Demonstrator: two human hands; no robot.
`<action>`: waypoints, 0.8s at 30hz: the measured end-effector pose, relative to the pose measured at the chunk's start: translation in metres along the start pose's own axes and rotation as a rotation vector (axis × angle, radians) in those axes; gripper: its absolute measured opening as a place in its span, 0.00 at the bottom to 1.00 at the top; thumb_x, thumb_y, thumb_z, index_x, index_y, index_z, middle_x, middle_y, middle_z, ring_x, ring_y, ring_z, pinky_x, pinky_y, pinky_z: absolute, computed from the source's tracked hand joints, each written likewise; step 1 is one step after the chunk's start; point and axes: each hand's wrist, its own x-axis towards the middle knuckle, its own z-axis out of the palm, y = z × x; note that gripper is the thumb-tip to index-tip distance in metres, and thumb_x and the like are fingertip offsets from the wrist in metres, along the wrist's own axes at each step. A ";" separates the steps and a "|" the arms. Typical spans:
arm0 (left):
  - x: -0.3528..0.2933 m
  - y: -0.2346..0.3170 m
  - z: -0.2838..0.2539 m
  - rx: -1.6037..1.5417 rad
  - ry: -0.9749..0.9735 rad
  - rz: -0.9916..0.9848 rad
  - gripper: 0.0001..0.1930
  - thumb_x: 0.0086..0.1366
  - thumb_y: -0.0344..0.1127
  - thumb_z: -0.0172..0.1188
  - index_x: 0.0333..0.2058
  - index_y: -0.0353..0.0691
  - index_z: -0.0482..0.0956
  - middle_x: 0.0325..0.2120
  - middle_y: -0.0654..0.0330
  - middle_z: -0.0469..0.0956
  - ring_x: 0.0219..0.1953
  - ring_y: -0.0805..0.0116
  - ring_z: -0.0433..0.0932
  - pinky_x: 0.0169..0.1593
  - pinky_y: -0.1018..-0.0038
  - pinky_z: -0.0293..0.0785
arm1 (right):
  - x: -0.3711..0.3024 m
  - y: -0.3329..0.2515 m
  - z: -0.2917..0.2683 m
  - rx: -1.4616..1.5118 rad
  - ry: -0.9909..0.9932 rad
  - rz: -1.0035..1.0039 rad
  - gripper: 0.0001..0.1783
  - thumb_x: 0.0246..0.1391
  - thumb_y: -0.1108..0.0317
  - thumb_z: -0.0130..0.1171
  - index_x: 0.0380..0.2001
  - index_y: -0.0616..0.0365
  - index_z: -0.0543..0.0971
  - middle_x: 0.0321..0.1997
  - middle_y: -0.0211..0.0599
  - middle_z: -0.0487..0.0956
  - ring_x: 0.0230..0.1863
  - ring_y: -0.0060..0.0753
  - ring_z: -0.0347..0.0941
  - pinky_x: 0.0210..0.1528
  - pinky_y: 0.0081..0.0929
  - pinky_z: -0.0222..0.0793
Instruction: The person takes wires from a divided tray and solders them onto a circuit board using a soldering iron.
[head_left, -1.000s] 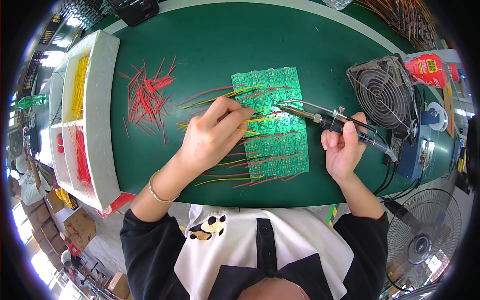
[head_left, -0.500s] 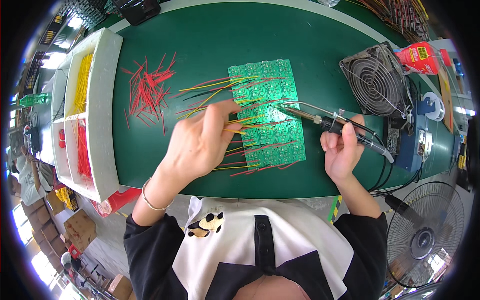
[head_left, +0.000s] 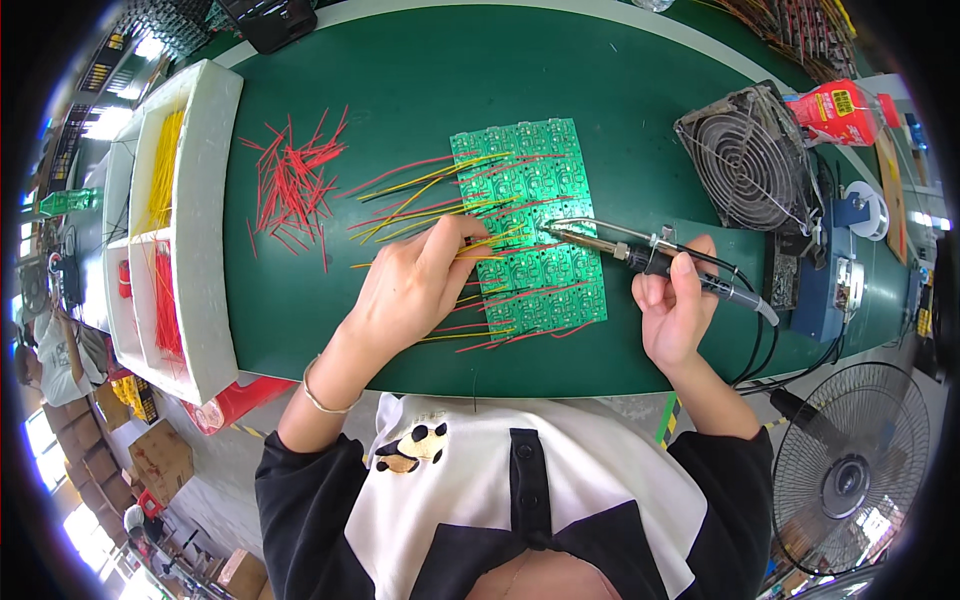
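Observation:
A green circuit board panel (head_left: 575,270) lies on the green tabletop. Red, yellow and black wires stick out over its left side. My left hand (head_left: 412,290) is over the panel's left edge, thumb and forefinger pinched on a yellow wire (head_left: 507,235) whose end reaches onto the board. In my right hand (head_left: 675,318) is a soldering iron (head_left: 655,264) with a thin curved metal tube fixed along it. Its tip points left and is at the middle of the board, near the pinched wire's end; whether it touches cannot be made out.
Loose red wires (head_left: 292,175) lie in a pile left of the panel. Beyond them stands a white foam tray (head_left: 208,215) with yellow and red wires. On the right are a square fan (head_left: 745,165), a red bottle (head_left: 838,113) and a solder spool (head_left: 866,213). Cables trail from the iron.
My right hand has moved left, bringing the iron's tip further left over the board. My left hand has shifted slightly, still pinching. The panel has slid a little left.

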 end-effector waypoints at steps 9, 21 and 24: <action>-0.003 -0.005 0.002 -0.015 0.002 0.019 0.06 0.53 0.23 0.57 0.30 0.33 0.70 0.20 0.58 0.75 0.14 0.71 0.71 0.19 0.78 0.66 | -0.002 0.003 -0.001 -0.015 -0.065 -0.001 0.10 0.54 0.68 0.50 0.26 0.55 0.59 0.19 0.26 0.60 0.16 0.16 0.58 0.18 0.18 0.57; -0.002 -0.007 0.003 -0.080 0.050 -0.004 0.06 0.50 0.21 0.59 0.28 0.34 0.72 0.10 0.63 0.65 0.09 0.78 0.55 0.15 0.80 0.53 | -0.002 0.004 -0.001 -0.042 -0.080 -0.025 0.11 0.55 0.69 0.50 0.25 0.55 0.59 0.18 0.27 0.61 0.16 0.16 0.58 0.18 0.18 0.57; -0.003 -0.010 0.005 -0.085 0.057 -0.002 0.06 0.50 0.21 0.59 0.27 0.34 0.72 0.10 0.64 0.64 0.09 0.78 0.55 0.15 0.80 0.53 | -0.002 0.004 -0.001 -0.046 -0.088 -0.021 0.11 0.55 0.69 0.50 0.25 0.55 0.59 0.18 0.26 0.61 0.16 0.16 0.58 0.18 0.18 0.58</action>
